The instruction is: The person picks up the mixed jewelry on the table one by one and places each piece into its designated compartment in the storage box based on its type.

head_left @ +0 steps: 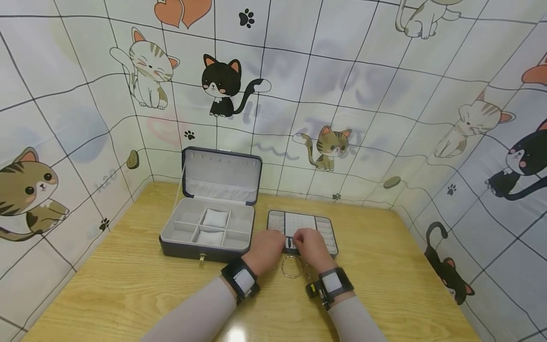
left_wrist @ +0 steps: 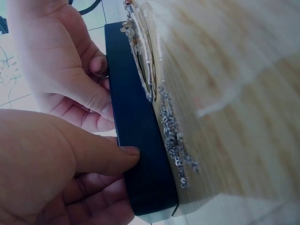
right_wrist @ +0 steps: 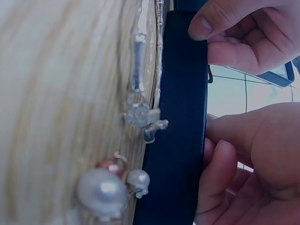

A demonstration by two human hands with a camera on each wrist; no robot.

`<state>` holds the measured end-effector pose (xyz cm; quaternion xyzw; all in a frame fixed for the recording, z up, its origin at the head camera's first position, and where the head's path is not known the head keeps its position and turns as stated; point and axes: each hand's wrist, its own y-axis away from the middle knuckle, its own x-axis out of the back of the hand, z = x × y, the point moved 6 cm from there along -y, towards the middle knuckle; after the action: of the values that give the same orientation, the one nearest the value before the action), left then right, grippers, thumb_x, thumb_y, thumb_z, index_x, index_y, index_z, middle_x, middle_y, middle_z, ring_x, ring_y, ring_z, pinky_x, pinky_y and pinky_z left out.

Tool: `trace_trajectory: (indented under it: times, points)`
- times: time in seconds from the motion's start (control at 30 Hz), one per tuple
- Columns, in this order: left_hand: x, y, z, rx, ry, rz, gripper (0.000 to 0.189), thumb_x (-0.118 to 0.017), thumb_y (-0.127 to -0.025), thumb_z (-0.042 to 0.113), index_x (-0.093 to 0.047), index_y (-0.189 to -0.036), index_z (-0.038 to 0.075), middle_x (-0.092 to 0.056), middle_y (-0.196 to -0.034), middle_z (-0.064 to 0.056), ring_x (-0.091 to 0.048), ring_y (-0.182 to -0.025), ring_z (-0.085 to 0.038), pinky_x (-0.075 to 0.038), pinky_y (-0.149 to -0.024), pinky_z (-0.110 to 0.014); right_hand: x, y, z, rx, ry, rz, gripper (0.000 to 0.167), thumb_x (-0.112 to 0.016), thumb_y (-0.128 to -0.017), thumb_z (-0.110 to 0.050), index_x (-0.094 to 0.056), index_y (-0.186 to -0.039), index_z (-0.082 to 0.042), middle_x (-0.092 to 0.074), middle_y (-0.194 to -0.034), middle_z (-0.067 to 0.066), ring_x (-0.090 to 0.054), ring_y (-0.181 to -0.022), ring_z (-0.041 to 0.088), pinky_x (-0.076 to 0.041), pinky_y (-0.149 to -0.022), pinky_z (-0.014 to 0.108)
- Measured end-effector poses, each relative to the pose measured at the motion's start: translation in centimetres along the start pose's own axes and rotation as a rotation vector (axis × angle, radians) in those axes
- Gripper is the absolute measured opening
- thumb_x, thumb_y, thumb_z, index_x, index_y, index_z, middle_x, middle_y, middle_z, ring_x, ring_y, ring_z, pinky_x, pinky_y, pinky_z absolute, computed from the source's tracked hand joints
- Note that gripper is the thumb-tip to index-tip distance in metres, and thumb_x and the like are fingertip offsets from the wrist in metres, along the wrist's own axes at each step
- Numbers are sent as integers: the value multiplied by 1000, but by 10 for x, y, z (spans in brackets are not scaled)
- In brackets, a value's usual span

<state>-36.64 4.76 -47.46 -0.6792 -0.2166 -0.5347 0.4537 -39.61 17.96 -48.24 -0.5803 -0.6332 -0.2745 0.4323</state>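
Observation:
A dark jewellery tray [head_left: 333, 237] with pale compartments lies on the table. My left hand [head_left: 266, 249] grips its near left corner, thumb on the dark front wall [left_wrist: 145, 183] in the left wrist view. My right hand [head_left: 314, 247] is bent over the near middle of the tray, fingers curled close together at its rim. I cannot tell what the right fingertips pinch. Right in front of the tray lies a gold bangle [head_left: 292, 276]. Beside it are a silver chain [left_wrist: 173, 136], a sparkling piece [right_wrist: 138, 115] and pearl jewellery [right_wrist: 102, 192].
To the left stands a dark jewellery box [head_left: 183, 249], its lid [head_left: 222, 173] raised. White cushions [head_left: 215, 219] sit in two of its compartments. A cat-printed cloth [head_left: 290, 95] surrounds the back and sides of the wooden table [head_left: 376, 285].

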Motion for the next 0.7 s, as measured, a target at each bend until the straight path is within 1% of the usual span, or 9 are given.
trace_trajectory:
  times: [0.27,0.43,0.6,0.7]
  points:
    - [0,0,0,-17,-2,16,16,-68,-95,11,-70,-80,16,-69,-76,0,-64,-67,-17,-50,-56,-32,-1,-2,0,-24,14,-29,20,-72,-98,-9,-70,-79,-14,-66,-76,-2,-58,-73,13,-49,-69,30]
    - [1,0,-1,-19,-5,25,16,-68,-95,12,-69,-80,16,-69,-76,0,-64,-67,-17,-51,-56,-33,1,-2,-3,-18,15,-31,20,-72,-98,-9,-70,-79,-14,-65,-75,-2,-57,-72,14,-49,-68,31]
    - [-2,-1,-1,-6,-7,-14,15,-68,-96,12,-70,-82,16,-68,-77,0,-63,-68,-17,-52,-57,-32,0,-1,-1,-21,2,-44,21,-71,-99,-9,-70,-79,-14,-65,-76,-2,-57,-71,14,-49,-67,30]
    - [-2,-1,-1,-1,3,-21,15,-68,-96,12,-71,-83,16,-69,-77,0,-63,-67,-17,-51,-57,-32,0,0,-1,-16,7,-42,21,-71,-99,-10,-70,-78,-15,-65,-75,-2,-57,-71,13,-49,-67,30]
